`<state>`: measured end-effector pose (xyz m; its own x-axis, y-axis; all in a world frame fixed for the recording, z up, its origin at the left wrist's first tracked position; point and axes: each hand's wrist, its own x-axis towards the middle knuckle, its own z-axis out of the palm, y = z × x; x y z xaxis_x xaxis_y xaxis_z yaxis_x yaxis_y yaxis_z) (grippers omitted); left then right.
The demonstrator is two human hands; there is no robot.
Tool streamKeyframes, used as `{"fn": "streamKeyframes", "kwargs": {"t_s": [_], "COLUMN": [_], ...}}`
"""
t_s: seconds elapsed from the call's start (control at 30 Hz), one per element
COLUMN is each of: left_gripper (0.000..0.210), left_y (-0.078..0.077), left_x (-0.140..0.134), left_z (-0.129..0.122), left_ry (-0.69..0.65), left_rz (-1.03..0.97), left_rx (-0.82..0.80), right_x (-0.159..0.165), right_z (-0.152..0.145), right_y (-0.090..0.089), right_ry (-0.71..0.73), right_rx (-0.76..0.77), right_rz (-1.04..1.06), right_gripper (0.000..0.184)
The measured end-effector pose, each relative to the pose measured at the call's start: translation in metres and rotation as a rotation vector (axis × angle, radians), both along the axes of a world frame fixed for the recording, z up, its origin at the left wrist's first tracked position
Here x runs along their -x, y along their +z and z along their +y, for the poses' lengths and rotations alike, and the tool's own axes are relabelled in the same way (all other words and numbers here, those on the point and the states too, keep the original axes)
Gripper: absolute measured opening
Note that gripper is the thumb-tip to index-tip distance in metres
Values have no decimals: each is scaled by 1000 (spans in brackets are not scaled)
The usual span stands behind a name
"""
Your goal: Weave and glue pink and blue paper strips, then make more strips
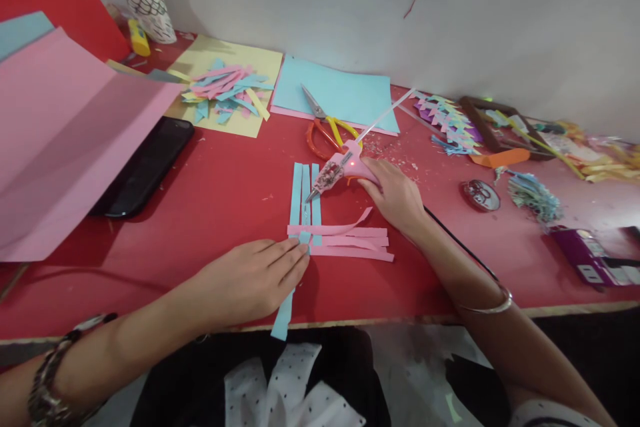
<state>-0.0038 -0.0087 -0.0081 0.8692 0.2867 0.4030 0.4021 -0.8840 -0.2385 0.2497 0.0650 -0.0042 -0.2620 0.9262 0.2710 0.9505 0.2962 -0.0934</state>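
Note:
My right hand (395,197) is wrapped round the handle of a pink hot glue gun (350,163), whose metal nozzle points down at the middle one of the blue paper strips (296,193). A clear glue stick (385,117) juts from its back end. Pink paper strips (350,241) cross the blue ones, and one pink strip curls up at its right end. Flat over the lower left of this lattice lies my left hand (265,273), its fingers stretched out and pressing on the strips. From under it a blue strip (283,317) hangs past the table's front edge.
Behind the glue gun lie scissors (325,123) with red and yellow handles, beside blue sheets (335,90). Loose cut strips (227,90) are heaped on yellow paper. At left, pink sheets (75,147) overlap a black phone (150,170). A purple box (583,257) stands right.

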Motion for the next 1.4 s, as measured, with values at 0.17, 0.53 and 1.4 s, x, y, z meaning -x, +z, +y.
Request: {"fn": "streamKeyframes", "kwargs": {"t_s": [0.17, 0.53, 1.4], "left_gripper": [44, 46, 19], "left_y": [0, 0, 29], "left_x": [1, 3, -14], "left_z": [-1, 0, 64], "left_ry": [2, 7, 351], "left_rz": [13, 23, -415], "left_rx": [17, 13, 872], "right_x": [1, -16, -29], "right_z": [0, 2, -5], "right_y": [0, 1, 15], "right_ry": [-17, -179, -213], "right_rx": [2, -134, -251], "right_rz": [0, 135, -1], "right_gripper": [34, 36, 23]}}
